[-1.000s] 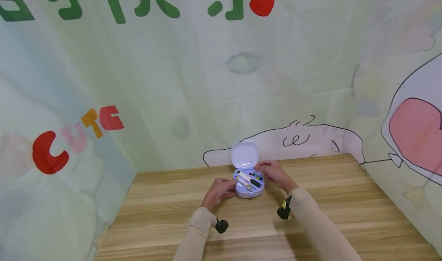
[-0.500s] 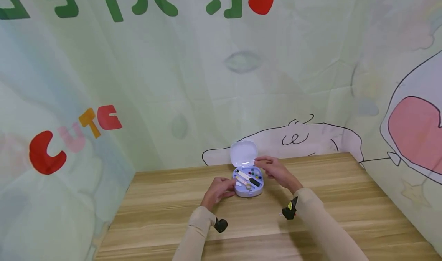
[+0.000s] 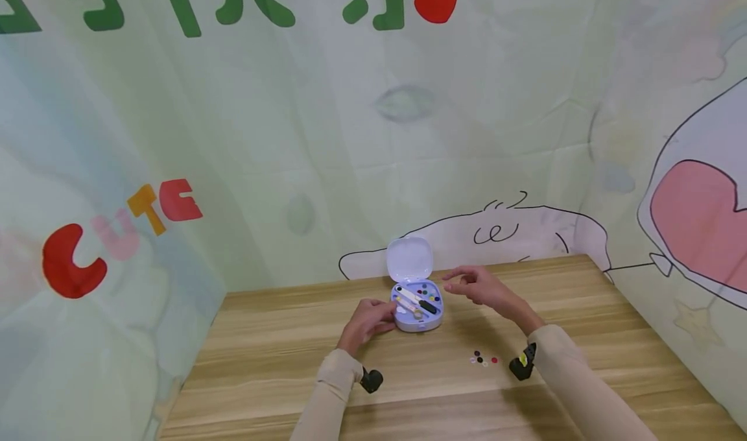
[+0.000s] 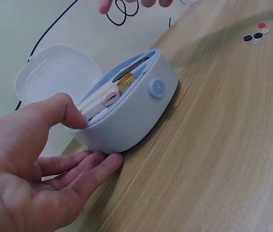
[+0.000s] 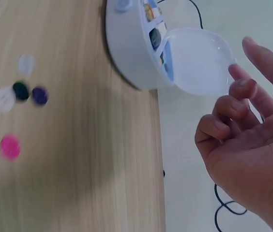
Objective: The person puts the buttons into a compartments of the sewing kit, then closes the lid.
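Note:
A light-blue sewing box [image 3: 417,326] stands on the table with its white lid [image 3: 410,259] raised behind it. My left hand [image 3: 366,324] holds its left side, the thumb [image 4: 68,113] over the rim and the other fingers low against the wall. Inside lie a rolled tape measure [image 4: 110,98], a gold thimble [image 4: 126,83], a tool with a black handle [image 3: 428,307] and small coloured pieces [image 3: 430,292]. Just right of the box, my right hand [image 3: 481,288] hovers above the table, fingers loosely bent, holding nothing.
Several loose buttons lie on the wooden table [image 3: 280,350] in front and to the right of the box, among them a red one [image 3: 494,360] and a dark one [image 5: 40,95]. A printed cloth backdrop [image 3: 303,136] rises behind the table's back edge.
My right hand has drawn away from the box's right back corner to the right. Loose buttons show on the table where the right wrist was. The left hand stays at the box.

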A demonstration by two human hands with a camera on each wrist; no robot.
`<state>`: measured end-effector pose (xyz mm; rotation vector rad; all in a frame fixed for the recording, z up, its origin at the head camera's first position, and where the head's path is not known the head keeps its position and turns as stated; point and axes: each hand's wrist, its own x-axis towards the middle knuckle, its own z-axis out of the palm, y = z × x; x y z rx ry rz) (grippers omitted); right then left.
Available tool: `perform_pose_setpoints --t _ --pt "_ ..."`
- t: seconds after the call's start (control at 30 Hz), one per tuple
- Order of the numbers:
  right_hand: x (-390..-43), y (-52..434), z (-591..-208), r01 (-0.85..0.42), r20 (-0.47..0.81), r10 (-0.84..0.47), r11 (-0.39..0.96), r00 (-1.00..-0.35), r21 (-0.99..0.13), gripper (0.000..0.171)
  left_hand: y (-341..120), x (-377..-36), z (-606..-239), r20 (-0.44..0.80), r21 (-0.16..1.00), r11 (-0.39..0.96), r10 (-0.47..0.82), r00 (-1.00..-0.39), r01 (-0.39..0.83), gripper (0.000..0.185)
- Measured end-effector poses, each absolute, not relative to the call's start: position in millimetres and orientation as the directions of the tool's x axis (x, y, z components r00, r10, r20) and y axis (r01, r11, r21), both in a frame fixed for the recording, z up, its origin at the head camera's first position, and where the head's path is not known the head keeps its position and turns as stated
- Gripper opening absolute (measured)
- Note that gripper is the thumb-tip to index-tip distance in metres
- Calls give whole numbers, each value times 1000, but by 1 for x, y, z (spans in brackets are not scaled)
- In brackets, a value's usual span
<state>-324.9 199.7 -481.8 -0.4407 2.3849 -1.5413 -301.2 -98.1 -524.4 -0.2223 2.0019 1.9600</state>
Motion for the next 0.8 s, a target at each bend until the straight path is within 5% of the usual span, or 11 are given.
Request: perform_pose_setpoints --t 0.8 --pt "-275 252 -500 -229 -66 -569 430 -820 -873 34 -98 -302 -525 -337 941 54 125 -933 -333 38"
